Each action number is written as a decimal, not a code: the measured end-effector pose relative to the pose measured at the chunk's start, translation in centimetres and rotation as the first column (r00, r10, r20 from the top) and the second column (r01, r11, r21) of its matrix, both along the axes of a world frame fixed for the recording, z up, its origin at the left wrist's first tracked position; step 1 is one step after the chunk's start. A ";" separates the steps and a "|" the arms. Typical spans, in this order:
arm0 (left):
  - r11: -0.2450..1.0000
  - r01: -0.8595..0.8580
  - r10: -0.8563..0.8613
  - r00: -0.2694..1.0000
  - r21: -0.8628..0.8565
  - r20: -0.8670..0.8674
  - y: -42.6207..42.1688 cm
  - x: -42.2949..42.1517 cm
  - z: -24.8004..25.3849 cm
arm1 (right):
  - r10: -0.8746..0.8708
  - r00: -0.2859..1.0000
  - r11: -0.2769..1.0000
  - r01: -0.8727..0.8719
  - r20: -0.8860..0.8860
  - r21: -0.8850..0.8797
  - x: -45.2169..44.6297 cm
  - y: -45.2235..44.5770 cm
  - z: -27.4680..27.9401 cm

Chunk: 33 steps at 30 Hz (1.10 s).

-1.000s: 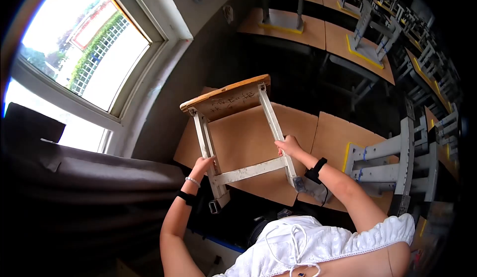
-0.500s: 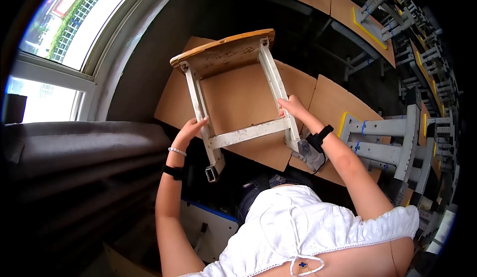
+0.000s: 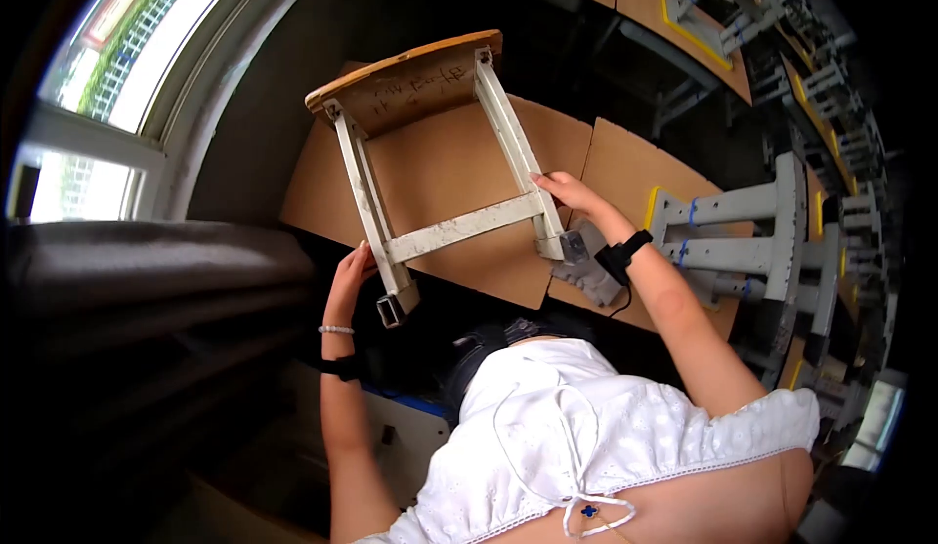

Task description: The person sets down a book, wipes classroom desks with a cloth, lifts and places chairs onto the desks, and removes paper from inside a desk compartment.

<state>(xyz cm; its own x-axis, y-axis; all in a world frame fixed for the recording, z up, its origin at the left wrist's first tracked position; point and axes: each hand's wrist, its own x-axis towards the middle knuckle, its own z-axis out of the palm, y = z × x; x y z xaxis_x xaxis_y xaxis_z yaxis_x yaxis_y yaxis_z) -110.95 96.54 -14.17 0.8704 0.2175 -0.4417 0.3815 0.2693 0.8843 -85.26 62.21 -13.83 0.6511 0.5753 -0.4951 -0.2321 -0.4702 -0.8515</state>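
A wooden-seated stool [image 3: 464,224] with worn white metal legs lies on its side on the desk, its seat away from me and its leg ends pointing toward me. Dark handwriting marks the seat's underside. My left hand [image 3: 352,269] is closed at the left leg, thumb on the near side and fingers partly hidden behind it. Around the right leg, just above the crossbar, my right hand [image 3: 569,192] is closed, its fingers mostly behind the metal. A crumpled grey cloth [image 3: 589,275] lies on the desk beside the right leg end.
The brown desk [image 3: 449,168] stands by a window [image 3: 117,65] and a dark curtain [image 3: 166,261]. To the right, an upturned grey-framed stool [image 3: 728,217] rests on the adjoining desk. Rows of desks with upturned stools stretch behind it.
The view has shifted, so the stool and desk sit further up and left. My left hand has slid slightly outward and down along its leg; my right hand stays on the other leg.
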 end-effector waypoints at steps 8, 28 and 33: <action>0.957 0.087 -0.053 0.990 0.277 -0.127 0.0 0.9 2.1 | 0.000 0.999 1.000 0.002 -0.048 0.029 -0.3 -0.8 -0.3; 0.992 -0.119 0.128 0.945 -0.047 0.300 5.6 8.6 12.3 | 0.189 0.918 0.784 -0.355 0.349 0.510 4.8 1.0 12.3; 0.875 -0.483 0.430 0.772 -0.007 0.467 6.6 14.3 1.2 | -0.435 0.893 0.826 0.346 0.114 0.445 8.7 4.5 2.5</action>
